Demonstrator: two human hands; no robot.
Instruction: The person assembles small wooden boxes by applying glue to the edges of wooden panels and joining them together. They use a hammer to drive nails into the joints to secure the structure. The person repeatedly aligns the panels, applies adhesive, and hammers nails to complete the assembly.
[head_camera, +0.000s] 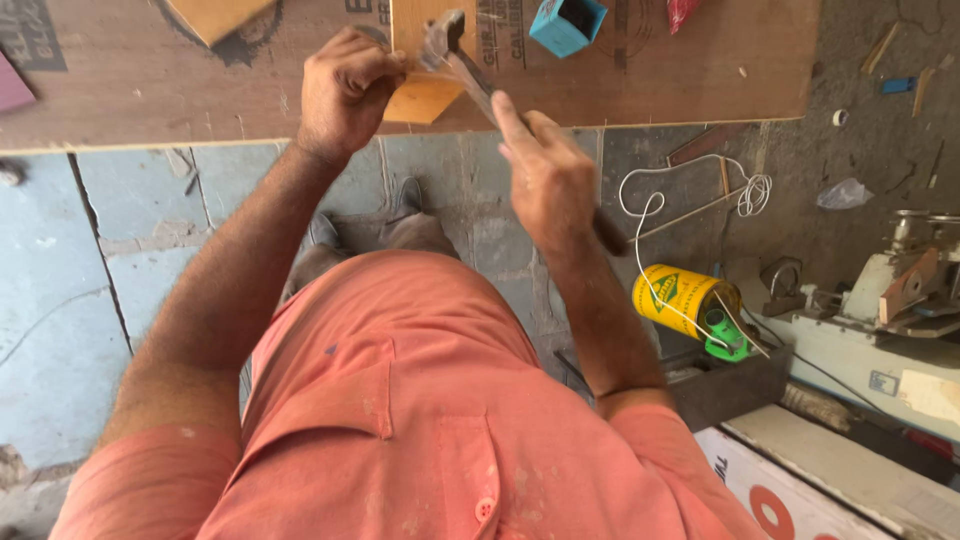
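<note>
Holding the hammer (470, 70) in your right hand (550, 180), you have your fingers wrapped tight around its wooden handle, with the forefinger laid along the shaft toward the metal head. The head sits low over the small yellowish wood piece (425, 95), which lies on the brown plywood sheet (650, 90) right at its near edge. Your left hand (345, 90) is curled into a loose fist just beside the hammer head, fingers pinched together against the wood piece as if steadying something small there; whether a nail is between them, you cannot tell from this view, since the hand and the hammer head hide the spot.

Judging from how things lie, the job looks to be in its middle: the wood piece is already placed on the plywood and your hand is steadying it, but nothing shows it fixed down yet, and no driven nail head can be seen. What is left appears to be the striking itself.

Around you, a blue box (567, 24) rests farther up the plywood sheet. Down on the floor to your right stand a yellow can (675, 295) with a green nozzle, and a loose white cord (690, 200) curling over the stone paving
</note>
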